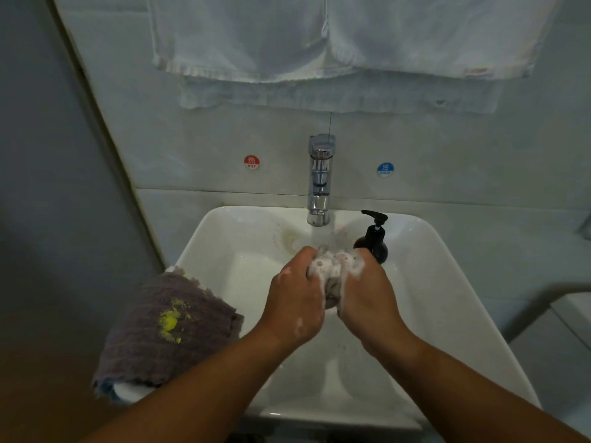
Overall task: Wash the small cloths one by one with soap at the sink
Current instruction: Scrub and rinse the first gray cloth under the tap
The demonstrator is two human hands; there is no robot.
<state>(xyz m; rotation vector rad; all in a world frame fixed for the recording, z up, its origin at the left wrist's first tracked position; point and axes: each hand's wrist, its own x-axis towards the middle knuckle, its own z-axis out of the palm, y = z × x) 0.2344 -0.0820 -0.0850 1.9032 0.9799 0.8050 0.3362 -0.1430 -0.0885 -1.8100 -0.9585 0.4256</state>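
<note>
1. Soapy cloth sits bunched and foamy just below the tap, over the sink basin, right under the running water
2. My left hand and right hand both grip it, fingers curled tight round the wad from either side, knuckles nearly meeting
3. I judge it soft, soaked and slippery with lather: light, but it will squirm out of a loose pinch, so I would hold it by the thick folded middle with whole palms, not by a corner
4. Soap bottle stands just right of the tap, touching or almost touching my right hand; I cannot tell which, and a wide rub could knock it
5. Stained purple cloth, with a yellow smear, lies folded atop other cloths whose edges show, on the sink's rim, well left of the tap and nearer me, not yet washed as far as I can judge
6. White towels hang on the wall above the tap
</note>
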